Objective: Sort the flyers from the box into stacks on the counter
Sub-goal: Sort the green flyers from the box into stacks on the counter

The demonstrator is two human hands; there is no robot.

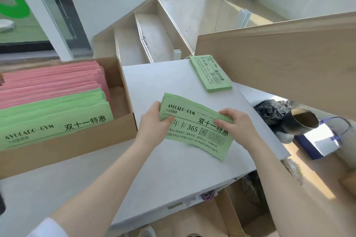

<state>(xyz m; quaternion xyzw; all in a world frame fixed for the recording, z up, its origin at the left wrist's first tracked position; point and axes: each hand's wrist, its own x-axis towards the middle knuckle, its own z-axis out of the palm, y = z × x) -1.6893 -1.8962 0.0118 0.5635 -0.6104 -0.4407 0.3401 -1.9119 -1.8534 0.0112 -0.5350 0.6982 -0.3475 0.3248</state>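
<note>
The left hand (154, 119) pinches the left end of a small bundle of pale green paper flyers (196, 129), thumb on top and fingers (156, 106) curled under the edge. The right hand (236, 121) clamps the bundle's upper right part the same way, thumb pressed across the printed headline. The bundle sits between the two hands, apparently just above the white counter (173, 169), with its lower right corner sagging free below the right hand.

That sagging corner is probably the risk: the grip is only at the upper edge, so loose sheets could fan out or slip as the bundle is set down, leaving a ragged pile. Another risk is mixing designs. A finished stack of green flyers (211, 73) with a different headline lies well apart at the counter's far edge, and the two greens look alike.

The brown cardboard box (77, 146), left of the hands, holds more green flyers (54, 115) and pink flyers (52, 81).
</note>
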